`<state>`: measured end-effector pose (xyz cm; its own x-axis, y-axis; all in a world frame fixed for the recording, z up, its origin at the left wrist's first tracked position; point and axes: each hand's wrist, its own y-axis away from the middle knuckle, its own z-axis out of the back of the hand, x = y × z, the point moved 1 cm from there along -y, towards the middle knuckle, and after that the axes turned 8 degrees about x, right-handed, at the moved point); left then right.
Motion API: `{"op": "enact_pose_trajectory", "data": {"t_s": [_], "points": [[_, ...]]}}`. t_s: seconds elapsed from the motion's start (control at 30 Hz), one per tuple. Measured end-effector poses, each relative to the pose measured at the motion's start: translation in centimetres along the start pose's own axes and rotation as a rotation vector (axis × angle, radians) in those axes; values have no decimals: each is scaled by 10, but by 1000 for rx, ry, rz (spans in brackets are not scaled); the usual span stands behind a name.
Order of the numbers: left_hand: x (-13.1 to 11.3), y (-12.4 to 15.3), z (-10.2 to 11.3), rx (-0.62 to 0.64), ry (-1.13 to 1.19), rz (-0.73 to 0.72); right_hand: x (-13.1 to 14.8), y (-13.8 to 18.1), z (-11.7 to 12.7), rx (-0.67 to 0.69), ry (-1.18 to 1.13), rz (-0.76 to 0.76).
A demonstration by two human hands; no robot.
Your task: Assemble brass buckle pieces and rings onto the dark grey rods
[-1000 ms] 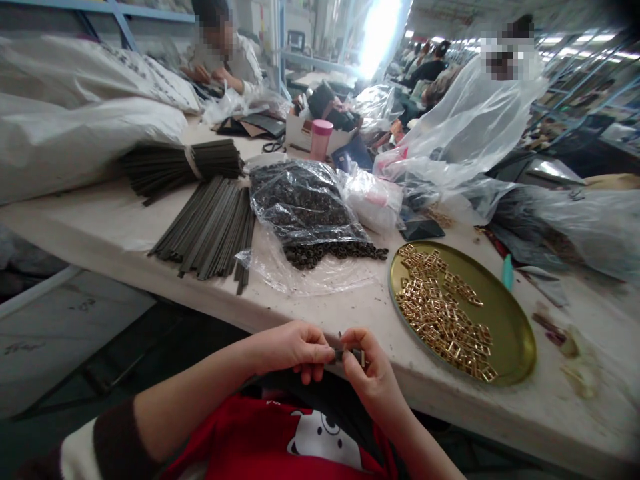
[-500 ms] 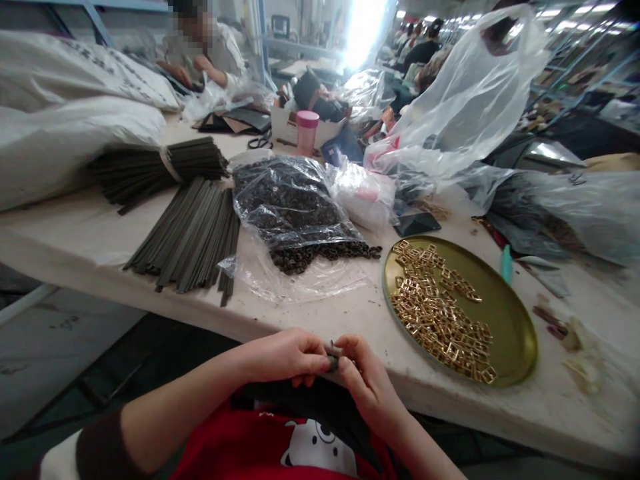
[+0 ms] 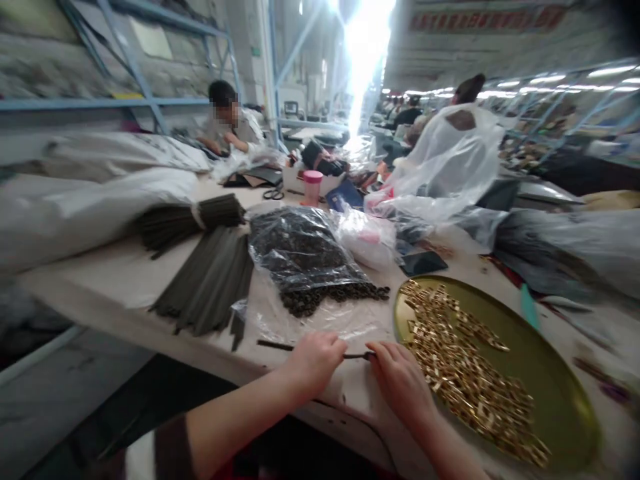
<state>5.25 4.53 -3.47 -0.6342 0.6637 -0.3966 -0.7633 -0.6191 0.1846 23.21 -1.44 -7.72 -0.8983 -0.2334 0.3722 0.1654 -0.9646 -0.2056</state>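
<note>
A thin dark strap runs through my left hand, which is closed around it, and its tail sticks out to the left. The strap's other end is pinched in my right hand, where a small dark piece shows at the fingertips, too blurred to name. Both hands are above the table's front edge. Close to the right hand is a round gold tray with many gold metal buckles. Beyond my hands lies a clear bag with small dark loops spilling from its mouth.
Dark straps are fanned out at the left, with a tied bundle behind. Large white sacks stand at far left. Farther back are a pink-lidded jar, scissors, a plastic bag and a seated person.
My hands have moved forward and to the right from near my lap, and a length of strap now shows between them. The view has tilted upward.
</note>
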Motion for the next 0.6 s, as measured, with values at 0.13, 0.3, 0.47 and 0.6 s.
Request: {"op": "enact_pose_trajectory", "data": {"t_s": [0.13,0.3,0.47,0.6], "points": [[28,18,4,-70,-78,199,-29,3,-30,-78,110,38],[101,69,59,-238,-153,611,-35,10,-38,-192,219,73],[166,99,90,-276,-116,922,-32,10,-37,-232,269,104],[175,101,89,-300,-63,970,-33,11,-37,-253,253,83]]}}
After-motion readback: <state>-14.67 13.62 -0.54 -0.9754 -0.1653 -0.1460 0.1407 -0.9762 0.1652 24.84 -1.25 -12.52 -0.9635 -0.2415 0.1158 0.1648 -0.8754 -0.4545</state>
